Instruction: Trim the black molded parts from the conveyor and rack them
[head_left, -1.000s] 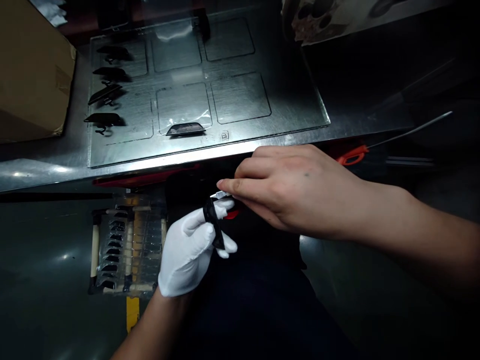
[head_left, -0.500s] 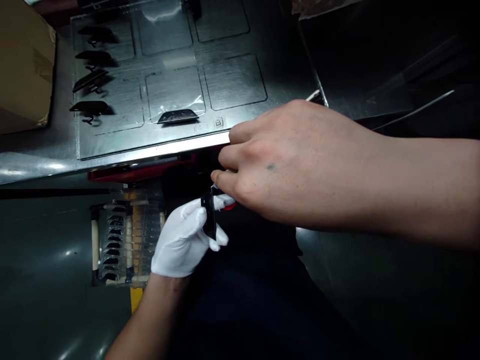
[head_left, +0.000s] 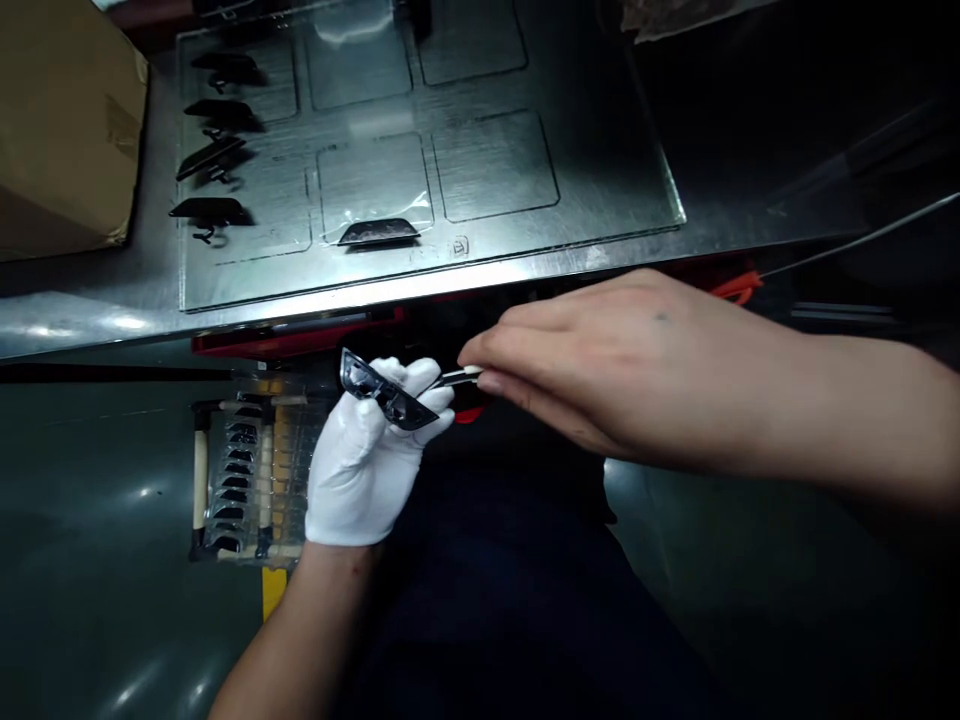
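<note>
My left hand [head_left: 360, 470], in a white glove, is closed around a small black plastic part [head_left: 388, 392] with slanted ends, held tilted below the table's front edge. The part's hollow side faces up. Bare, my right hand [head_left: 600, 365] pinches a slim piece [head_left: 459, 378] with pale edges between thumb and fingers. Its far end reaches the gloved fingers just behind the black part. I cannot make out what kind of thing this slim piece is, and the glove hides its tip.
On the metal table [head_left: 90, 300] lies a clear sheet [head_left: 495, 165] with outlined rectangles. Several black parts [head_left: 214, 210] stand on its left, and a single black part [head_left: 379, 232] sits near the front. A cardboard box [head_left: 67, 130] is far left. Below stands a rack [head_left: 200, 470] of trays.
The black part has been turned in my left hand, so its hollow side now shows. My right hand has moved right and down, uncovering the slim piece in its fingers.
</note>
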